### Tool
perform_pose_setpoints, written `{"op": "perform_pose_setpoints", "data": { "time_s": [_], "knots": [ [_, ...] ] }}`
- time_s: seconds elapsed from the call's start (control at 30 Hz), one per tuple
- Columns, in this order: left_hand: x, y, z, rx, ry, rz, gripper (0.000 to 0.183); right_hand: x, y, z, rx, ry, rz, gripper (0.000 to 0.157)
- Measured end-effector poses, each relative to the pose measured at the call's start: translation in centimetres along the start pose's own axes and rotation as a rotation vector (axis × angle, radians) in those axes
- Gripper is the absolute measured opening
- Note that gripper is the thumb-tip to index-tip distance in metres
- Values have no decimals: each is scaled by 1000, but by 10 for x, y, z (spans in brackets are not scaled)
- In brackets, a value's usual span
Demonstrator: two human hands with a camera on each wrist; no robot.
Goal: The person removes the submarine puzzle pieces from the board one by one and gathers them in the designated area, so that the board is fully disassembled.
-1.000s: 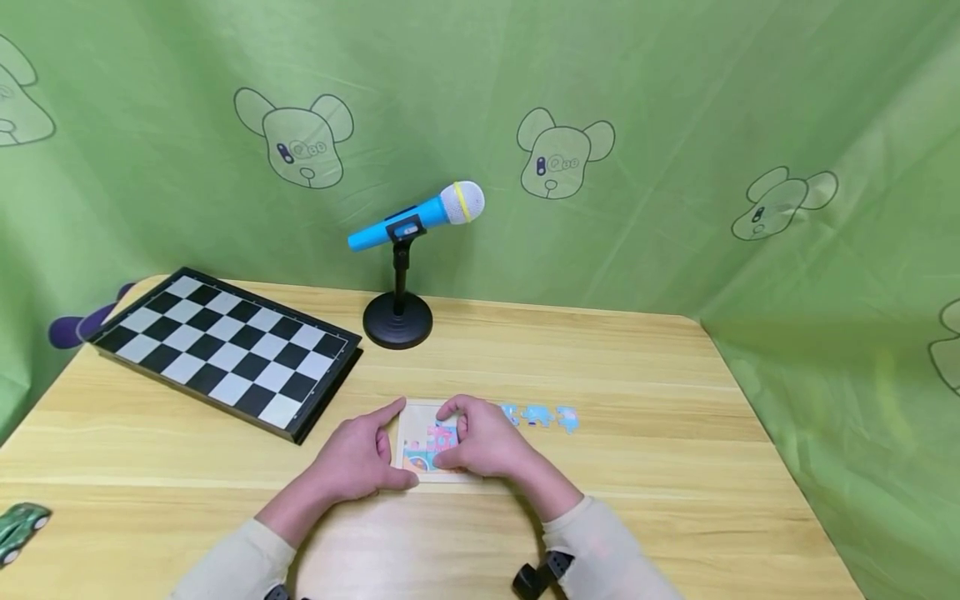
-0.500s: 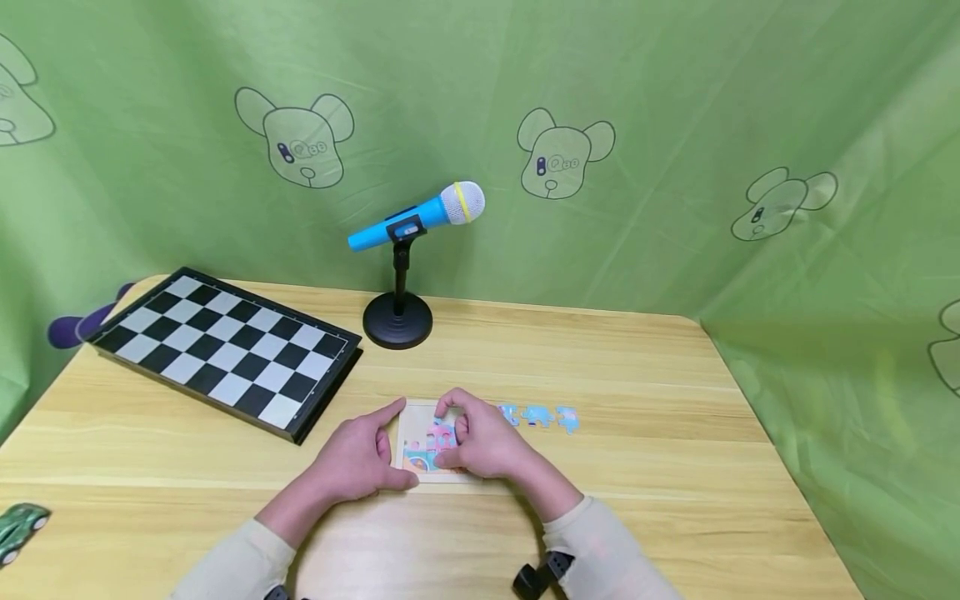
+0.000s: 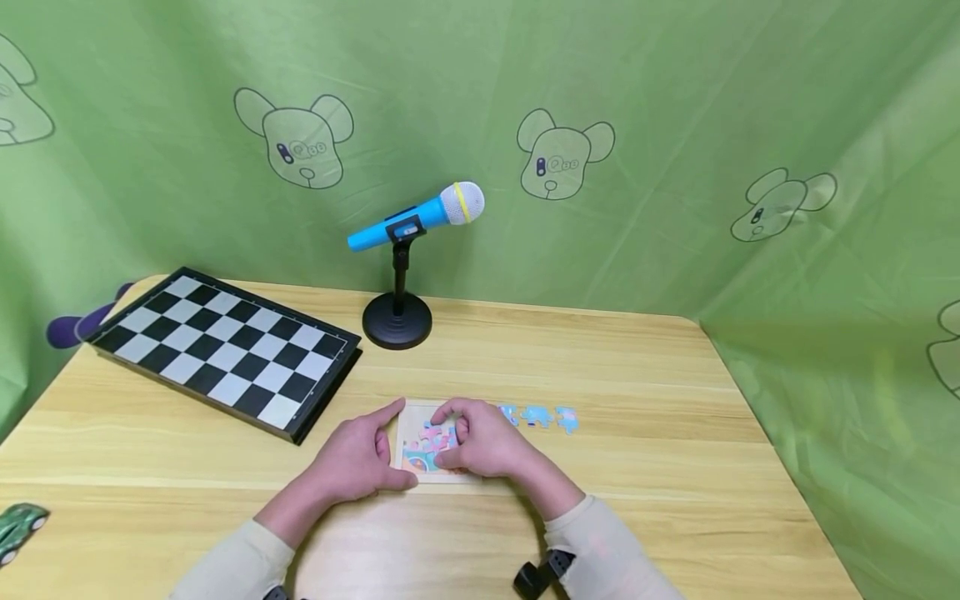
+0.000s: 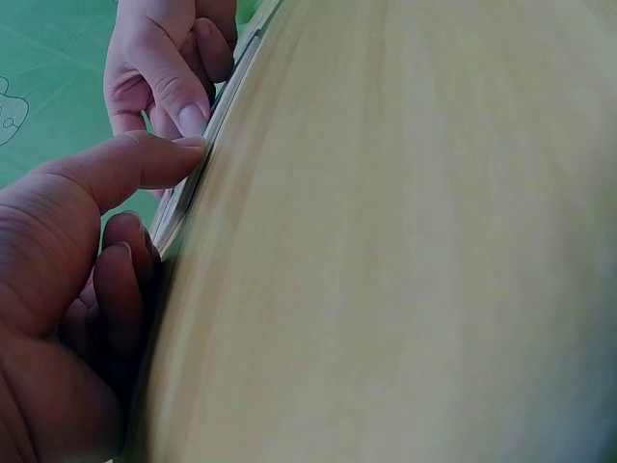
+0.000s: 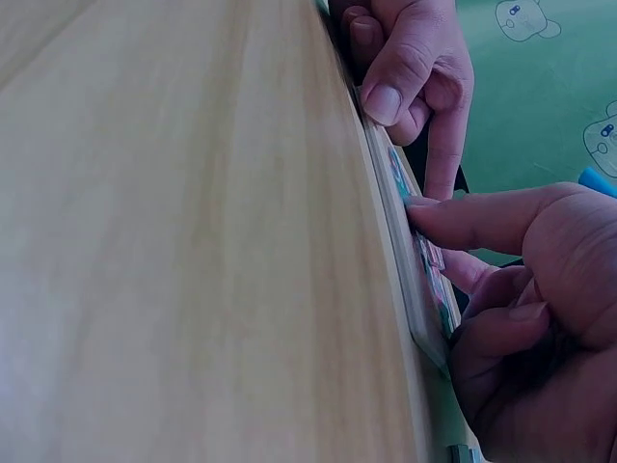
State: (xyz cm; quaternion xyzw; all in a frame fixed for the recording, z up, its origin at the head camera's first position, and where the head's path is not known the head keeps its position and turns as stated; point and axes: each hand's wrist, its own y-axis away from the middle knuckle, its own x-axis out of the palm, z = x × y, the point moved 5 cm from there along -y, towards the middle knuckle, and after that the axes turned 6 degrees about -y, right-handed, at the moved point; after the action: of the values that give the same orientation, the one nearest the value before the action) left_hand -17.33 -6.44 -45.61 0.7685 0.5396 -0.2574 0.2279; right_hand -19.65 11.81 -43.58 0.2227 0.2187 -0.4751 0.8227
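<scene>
A small square jigsaw tray (image 3: 415,417) with a pale rim lies on the wooden table, coloured pieces filling its lower part. My left hand (image 3: 348,458) holds the tray's left side, index finger at the far corner and thumb at the near one. With thumb and index finger, my right hand (image 3: 491,442) pinches a pink and blue jigsaw piece (image 3: 432,434), which sits tilted over the tray. That hand hides the tray's right side. In the right wrist view, the thumb (image 5: 463,222) presses down at the pieces.
Several loose blue jigsaw pieces (image 3: 537,415) lie in a row right of the tray. A folded chessboard (image 3: 232,346) is at the back left, beside a blue microphone (image 3: 416,221) on a black stand (image 3: 397,321). A green toy car (image 3: 21,532) sits at the left edge.
The pink and blue piece has turned and tilted leftward under my right fingers, the index finger shifting slightly. My left hand has stayed in place on the tray.
</scene>
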Motion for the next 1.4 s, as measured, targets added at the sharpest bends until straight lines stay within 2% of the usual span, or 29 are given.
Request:
{"op": "perform_pose_setpoints", "data": {
  "time_s": [0.27,0.5,0.83,1.1,1.4],
  "knots": [
    [1,0,1,3,-8,1,110,-1,3,3,-55,23,7,39],
    [1,0,1,-5,-17,-1,111,-10,13,6,-84,-22,-30,37],
    [1,1,0,-11,-2,-5,111,-35,31,-10,-76,-32,-121,39],
    [0,1,0,-13,1,-7,111,-53,47,-24,-54,-45,-163,39],
    [1,0,1,-17,-1,-3,111,-72,64,-40,30,-76,-219,41]
  ]
}}
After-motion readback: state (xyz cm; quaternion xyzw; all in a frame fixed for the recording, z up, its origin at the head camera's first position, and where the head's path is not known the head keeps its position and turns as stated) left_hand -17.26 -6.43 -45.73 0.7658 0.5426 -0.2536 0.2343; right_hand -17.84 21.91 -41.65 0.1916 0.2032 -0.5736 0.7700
